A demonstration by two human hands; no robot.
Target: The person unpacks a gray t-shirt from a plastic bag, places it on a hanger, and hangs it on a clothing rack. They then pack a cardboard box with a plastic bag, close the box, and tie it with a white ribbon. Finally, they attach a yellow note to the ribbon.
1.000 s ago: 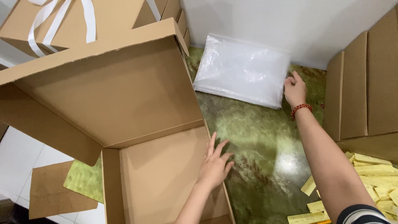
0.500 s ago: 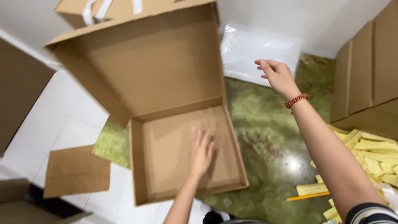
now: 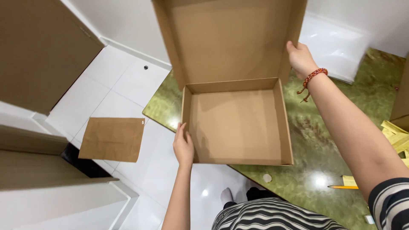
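Floor: white glossy tiles with thin grey joints, filling the centre left of the frame; one small dark spot near the upper middle; bright reflections of overhead light at the lower centre.
Wall: plain white, upper left to upper centre, meeting the floor at a white skirting line.
Desk: green marbled polished top, running from the centre to the right edge; a round glare of light at the lower right.
Cardboard panels: large brown surfaces, upper left and left edge.
Flat cardboard piece: brown rectangle lying on the floor, centre left.
White ledge: lower left corner.
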